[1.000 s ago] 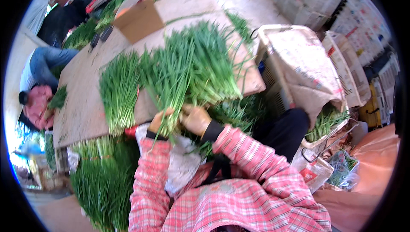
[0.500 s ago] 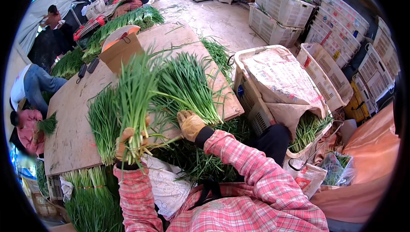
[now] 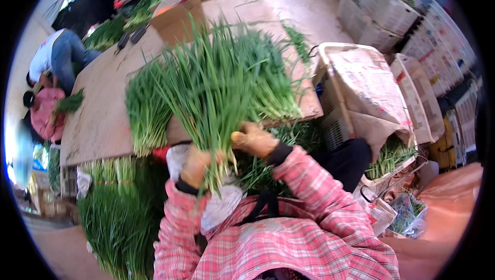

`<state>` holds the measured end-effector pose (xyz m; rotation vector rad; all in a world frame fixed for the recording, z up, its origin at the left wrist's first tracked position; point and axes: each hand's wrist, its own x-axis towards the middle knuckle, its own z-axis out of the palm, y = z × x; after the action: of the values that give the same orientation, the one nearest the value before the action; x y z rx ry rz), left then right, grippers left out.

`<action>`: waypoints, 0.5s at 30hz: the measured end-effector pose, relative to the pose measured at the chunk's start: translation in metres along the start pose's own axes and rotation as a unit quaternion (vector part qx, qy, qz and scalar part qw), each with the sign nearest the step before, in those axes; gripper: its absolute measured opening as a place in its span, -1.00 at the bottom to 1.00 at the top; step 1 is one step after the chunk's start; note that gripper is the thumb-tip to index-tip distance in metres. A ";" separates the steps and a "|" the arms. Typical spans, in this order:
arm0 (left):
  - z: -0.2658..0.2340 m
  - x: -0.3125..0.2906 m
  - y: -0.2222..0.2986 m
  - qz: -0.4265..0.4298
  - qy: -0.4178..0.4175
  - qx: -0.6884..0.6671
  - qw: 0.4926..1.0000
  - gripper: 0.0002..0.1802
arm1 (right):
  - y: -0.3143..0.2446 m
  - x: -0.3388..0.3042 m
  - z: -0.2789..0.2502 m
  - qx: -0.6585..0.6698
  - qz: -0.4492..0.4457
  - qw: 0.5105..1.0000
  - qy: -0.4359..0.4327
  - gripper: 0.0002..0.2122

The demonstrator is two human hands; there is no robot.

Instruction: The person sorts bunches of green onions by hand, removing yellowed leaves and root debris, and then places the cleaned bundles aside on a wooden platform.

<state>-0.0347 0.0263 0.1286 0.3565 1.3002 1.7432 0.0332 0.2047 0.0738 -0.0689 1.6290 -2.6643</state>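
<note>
Right of greens (image 3: 209,94), printed sacking (image 3: 367,85)

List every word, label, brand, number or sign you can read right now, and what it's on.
None can be read.
Pale cover over the crate: faint reddish marks, too blurred.
Stacked white crates at right: coloured marks, too small and blurred.

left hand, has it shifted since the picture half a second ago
Yes: judged against the wooden tabletop, the left hand has moved rightward along its front edge.
</note>
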 end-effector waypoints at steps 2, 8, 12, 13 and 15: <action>0.013 -0.004 -0.032 0.083 -0.010 0.130 0.988 -0.55 | 0.004 0.009 0.005 0.110 0.005 0.991 0.082 -0.44; 0.005 -0.013 -0.035 0.052 -0.024 0.291 0.955 -0.59 | -0.034 0.005 0.030 0.089 0.001 0.987 0.136 -0.63; -0.001 0.003 0.005 0.096 -0.090 0.355 0.926 -0.52 | -0.059 0.021 0.039 -0.084 -0.143 0.982 0.096 -0.69; -0.011 0.007 0.016 0.147 -0.070 0.407 0.899 -0.52 | -0.073 0.025 0.045 -0.116 -0.189 0.972 0.080 -0.69; -0.019 0.011 0.048 0.202 -0.045 0.434 0.877 -0.47 | -0.103 0.033 0.053 -0.169 -0.238 0.955 0.061 -0.65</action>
<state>-0.0767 0.0218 0.1603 1.2780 1.9908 1.3181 0.0036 0.2032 0.1907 -0.3502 2.3602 -2.7042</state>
